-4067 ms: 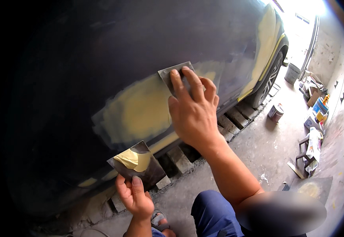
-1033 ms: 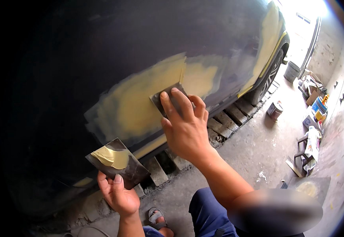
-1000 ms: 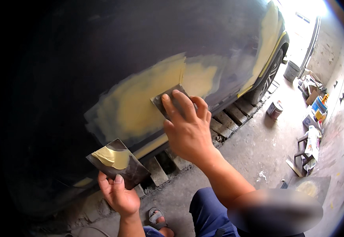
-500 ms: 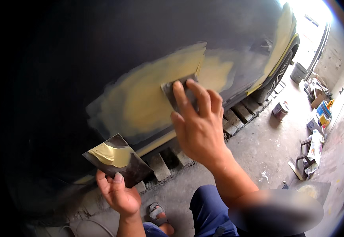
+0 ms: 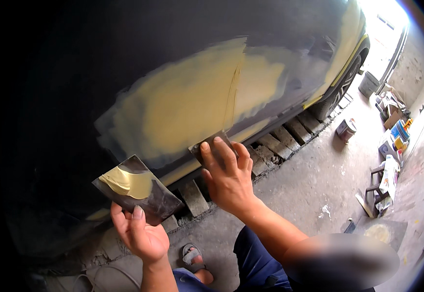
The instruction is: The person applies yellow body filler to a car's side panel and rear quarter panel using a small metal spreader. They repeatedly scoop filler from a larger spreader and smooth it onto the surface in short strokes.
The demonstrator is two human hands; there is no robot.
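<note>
Before me stands a dark car body panel (image 5: 270, 29) with a broad patch of yellow filler (image 5: 187, 102) spread over it. A raised ridge line runs down the patch's right part. My right hand (image 5: 234, 190) is closed on a thin dark spreader (image 5: 197, 151), fingers pressing its face, at the patch's lower edge. At lower left, my left hand (image 5: 146, 238) grips the near edge of a dark, flat putty board (image 5: 161, 204), thumb on top. A creamy yellow lump of filler (image 5: 119, 181) lies on the board's upper left part.
Beneath the car's lower edge runs a slatted floor channel (image 5: 194, 198). A wheel (image 5: 341, 92) is at upper right. On the concrete floor stand a tin (image 5: 346, 130), a grey bucket (image 5: 368, 84) and a small dark stool (image 5: 379, 187). A sandalled foot (image 5: 192, 255) shows below.
My right hand has drawn the spreader down across the panel to the patch's lower edge, and the ridge line now shows. My left hand and the board have shifted slightly up and left.
</note>
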